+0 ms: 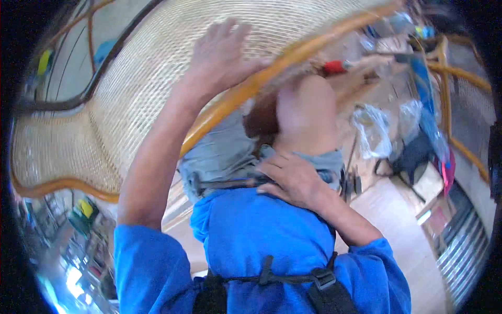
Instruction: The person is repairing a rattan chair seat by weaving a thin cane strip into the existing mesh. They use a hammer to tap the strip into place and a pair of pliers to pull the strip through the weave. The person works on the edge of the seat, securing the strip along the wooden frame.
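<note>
A woven rattan chair [157,57] with pale weave and a glossy orange-brown bent frame pole [298,52] leans across my lap and the upper left. My left hand [217,60], a little blurred, lies over the weave with its fingers stretched out and its thumb near the pole. My right hand [295,180] rests at my waist over grey shorts [217,157], fingers spread and bent slightly. Beside its fingertips runs a dark, narrow strip [225,183]; I cannot tell whether it is a belt or a tool. I see nothing held in either hand.
Clear plastic bags [372,131] and a dark bag [413,157] lie on the right. Another rattan frame [444,89] stands beyond them. Corrugated metal [465,256] is at lower right. Cluttered items, including a green and yellow thing [83,214], fill the lower left.
</note>
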Demonstrator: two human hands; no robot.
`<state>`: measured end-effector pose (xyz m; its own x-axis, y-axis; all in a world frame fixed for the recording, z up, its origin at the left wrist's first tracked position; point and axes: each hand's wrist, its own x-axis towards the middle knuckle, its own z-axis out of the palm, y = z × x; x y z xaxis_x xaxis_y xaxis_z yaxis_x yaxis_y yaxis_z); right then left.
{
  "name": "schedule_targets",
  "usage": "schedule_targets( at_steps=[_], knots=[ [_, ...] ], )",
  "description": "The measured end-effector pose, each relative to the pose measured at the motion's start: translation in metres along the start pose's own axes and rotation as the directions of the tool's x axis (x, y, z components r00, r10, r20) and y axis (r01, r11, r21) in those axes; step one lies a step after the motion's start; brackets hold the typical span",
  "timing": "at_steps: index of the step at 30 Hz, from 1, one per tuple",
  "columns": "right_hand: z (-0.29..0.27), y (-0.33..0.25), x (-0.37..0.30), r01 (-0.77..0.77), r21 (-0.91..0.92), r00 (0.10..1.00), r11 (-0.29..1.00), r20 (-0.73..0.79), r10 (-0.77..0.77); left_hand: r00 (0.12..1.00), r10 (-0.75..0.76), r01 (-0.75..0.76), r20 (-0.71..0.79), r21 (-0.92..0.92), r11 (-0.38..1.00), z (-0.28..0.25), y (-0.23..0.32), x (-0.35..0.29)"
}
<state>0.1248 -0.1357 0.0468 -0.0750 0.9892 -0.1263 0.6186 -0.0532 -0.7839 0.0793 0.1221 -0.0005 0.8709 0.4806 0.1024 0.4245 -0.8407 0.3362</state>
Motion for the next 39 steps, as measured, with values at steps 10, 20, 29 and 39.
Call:
schedule_targets(
  at_steps=[10, 20, 29, 39],
  knots=[
    [-0.016, 0.094, -0.193, -0.701, 0.544, 0.199, 0.460, -0.470, 0.860, 0.992, -0.123, 0.125, 0.028, -0.058, 0.991, 0.021, 0.006, -0.019],
    [0.081, 0.108, -0.220, -0.875, 0.155, 0.256, 0.458, -0.656, 0.710, 0.972, -0.231, 0.225, -0.028, -0.150, 0.963, -0.020, 0.015, -0.082],
    [0.105, 0.107, -0.269, -0.915, 0.152, 0.221, 0.372, -0.584, 0.781, 0.945, -0.322, 0.328, 0.064, -0.190, 0.925, -0.038, 0.023, -0.090],
    [0.097, 0.099, -0.309, -0.886, 0.273, 0.141, 0.375, -0.611, 0.779, 0.960, -0.223, 0.261, 0.169, -0.250, 0.932, -0.034, 0.016, -0.055]
  ],
)
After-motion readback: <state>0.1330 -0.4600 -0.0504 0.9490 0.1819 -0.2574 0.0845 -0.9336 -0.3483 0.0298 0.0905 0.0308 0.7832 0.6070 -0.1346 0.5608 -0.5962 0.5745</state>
